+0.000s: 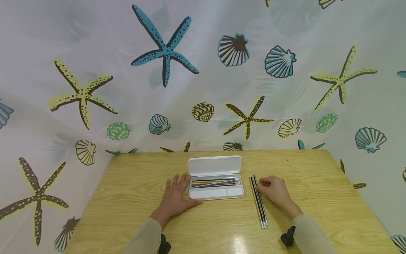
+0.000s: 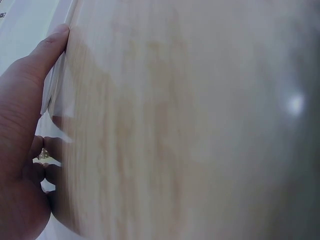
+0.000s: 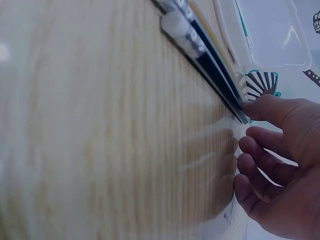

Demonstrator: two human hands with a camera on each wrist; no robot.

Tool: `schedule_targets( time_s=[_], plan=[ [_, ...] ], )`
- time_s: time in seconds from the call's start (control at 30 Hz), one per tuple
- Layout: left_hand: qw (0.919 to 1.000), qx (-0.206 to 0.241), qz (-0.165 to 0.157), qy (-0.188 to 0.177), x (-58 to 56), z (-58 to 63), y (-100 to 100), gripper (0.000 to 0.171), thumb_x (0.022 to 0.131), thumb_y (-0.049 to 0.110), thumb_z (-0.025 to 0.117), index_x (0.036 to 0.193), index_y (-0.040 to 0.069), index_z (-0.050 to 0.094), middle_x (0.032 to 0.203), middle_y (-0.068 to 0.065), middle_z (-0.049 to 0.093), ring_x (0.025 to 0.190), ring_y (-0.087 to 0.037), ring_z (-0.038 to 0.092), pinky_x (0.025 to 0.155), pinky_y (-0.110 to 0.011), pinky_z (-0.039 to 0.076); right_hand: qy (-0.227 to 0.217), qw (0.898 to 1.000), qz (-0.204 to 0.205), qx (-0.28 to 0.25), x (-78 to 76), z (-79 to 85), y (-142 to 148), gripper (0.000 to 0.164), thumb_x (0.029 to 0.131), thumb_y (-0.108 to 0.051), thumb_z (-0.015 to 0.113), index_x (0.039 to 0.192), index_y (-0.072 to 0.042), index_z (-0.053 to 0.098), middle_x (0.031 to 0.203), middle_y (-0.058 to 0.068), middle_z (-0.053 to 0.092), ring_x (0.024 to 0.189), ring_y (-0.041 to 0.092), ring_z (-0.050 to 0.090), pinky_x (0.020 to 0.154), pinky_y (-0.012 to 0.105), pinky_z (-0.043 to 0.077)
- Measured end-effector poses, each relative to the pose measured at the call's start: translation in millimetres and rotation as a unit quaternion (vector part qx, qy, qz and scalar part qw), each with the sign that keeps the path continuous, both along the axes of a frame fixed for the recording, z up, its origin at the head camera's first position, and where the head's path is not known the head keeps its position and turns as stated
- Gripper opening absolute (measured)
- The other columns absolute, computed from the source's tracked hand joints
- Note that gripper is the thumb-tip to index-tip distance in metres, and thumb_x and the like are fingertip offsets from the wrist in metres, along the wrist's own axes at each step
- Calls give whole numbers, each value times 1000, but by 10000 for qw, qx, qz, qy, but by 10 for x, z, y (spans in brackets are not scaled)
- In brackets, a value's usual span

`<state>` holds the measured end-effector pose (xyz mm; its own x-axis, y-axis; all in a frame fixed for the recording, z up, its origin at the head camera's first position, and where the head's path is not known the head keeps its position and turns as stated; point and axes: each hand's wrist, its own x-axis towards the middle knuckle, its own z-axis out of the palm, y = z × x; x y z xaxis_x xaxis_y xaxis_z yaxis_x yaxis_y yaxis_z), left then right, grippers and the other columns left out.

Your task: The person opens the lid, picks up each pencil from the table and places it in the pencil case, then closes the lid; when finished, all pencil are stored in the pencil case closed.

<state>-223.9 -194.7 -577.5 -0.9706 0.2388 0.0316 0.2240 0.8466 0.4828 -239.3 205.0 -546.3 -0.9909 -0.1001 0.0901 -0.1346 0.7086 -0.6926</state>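
A white pencil case (image 1: 207,194) lies on the table with its lid (image 1: 215,165) raised at the back. Colored pencils (image 1: 210,183) fill its rear compartment, a teal one slanting across the others. My left hand (image 1: 175,199) rests at the case's left end, fingers spread along the side and thumb against the front edge. To the right of the case lie dark striped pencils (image 1: 258,201) side by side, their white eraser ends toward me. My right hand (image 1: 276,190) is beside them; in the right wrist view its thumb (image 3: 267,107) touches the pencils while the other fingers stay loosely bent, apart from them.
The wood-grain table (image 1: 139,176) reaches back to a white curtain (image 1: 196,84) printed with starfish and shells, which also hangs on both sides. A bright reflection shows near the table's front. Dark wrist mounts (image 1: 288,236) sit by the sleeves.
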Motion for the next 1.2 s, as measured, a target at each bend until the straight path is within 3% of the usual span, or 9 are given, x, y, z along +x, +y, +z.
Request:
schedule_targets(
  time_s=[0.5, 0.67, 0.8, 1.0, 1.2],
  plan=[
    [10000, -20, 34, -8, -6, 1, 4, 112, 80, 78, 73, 166, 17, 35, 172, -17, 31, 162, -46, 17, 129, -70, 9, 167, 9989, -301, 330, -27, 36, -75, 31, 91, -11, 77, 114, 10, 77, 99, 19, 76, 85, 25, 70, 76, 43, 60],
    [10000, 3, 17, -5, -4, 13, 6, 113, 80, 78, 73, 166, 16, 34, 172, -17, 31, 162, -46, 18, 128, -70, 9, 195, 9972, -478, 545, -28, -3, -88, 31, 93, -19, 81, 110, 7, 79, 103, 21, 74, 93, 33, 70, 83, 50, 58],
    [10000, -5, 6, 22, -2, 15, 7, 113, 80, 78, 73, 166, 16, 35, 172, -17, 32, 162, -46, 18, 128, -70, 10, 307, 9960, -683, 491, -42, -49, -90, 25, 94, -18, 81, 104, 4, 82, 104, 23, 74, 98, 39, 71, 89, 55, 57],
    [10000, -29, 7, 53, -5, 2, 1, 112, 80, 79, 73, 166, 16, 36, 172, -17, 32, 162, -45, 19, 128, -70, 10, 630, 9931, -892, 424, -85, -121, -46, 19, 96, -15, 77, 93, 2, 83, 96, 21, 78, 95, 40, 74, 87, 55, 59],
    [10000, 26, 3, -6, 5, 12, 3, 113, 80, 78, 74, 167, 16, 34, 173, -17, 31, 162, -45, 17, 129, -70, 8, 766, 9917, -984, 299, -78, -144, -16, 19, 95, -14, 76, 94, 3, 83, 94, 20, 77, 92, 38, 73, 84, 54, 59]
  ],
)
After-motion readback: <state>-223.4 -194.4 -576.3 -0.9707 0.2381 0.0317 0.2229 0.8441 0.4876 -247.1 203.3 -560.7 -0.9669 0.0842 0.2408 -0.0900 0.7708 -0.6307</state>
